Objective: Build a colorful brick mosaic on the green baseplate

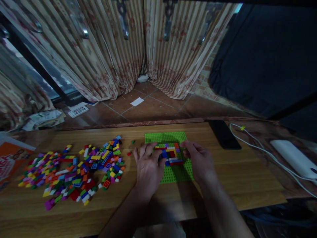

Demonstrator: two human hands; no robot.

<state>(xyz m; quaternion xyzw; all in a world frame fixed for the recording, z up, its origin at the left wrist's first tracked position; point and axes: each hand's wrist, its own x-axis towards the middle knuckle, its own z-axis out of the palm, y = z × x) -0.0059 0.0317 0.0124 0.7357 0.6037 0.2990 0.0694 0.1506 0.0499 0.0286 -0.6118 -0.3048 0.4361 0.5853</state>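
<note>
A green studded baseplate lies on the table, with a low build of toy bricks in red, yellow, white, blue, orange and purple on it. My left hand is at the build's left side. Its thumb and forefinger close in on a blue brick there, while the other fingers arch over the plate's left edge. On the right of the build is my right hand, fingers curled and the thumb against the forefinger. Whatever small thing that pinch may hold is hidden.
Loose bricks spread in a large heap on the left of the wooden table. Small green and red pieces lie apart. A black phone, a white cable and a white power strip are on the right.
</note>
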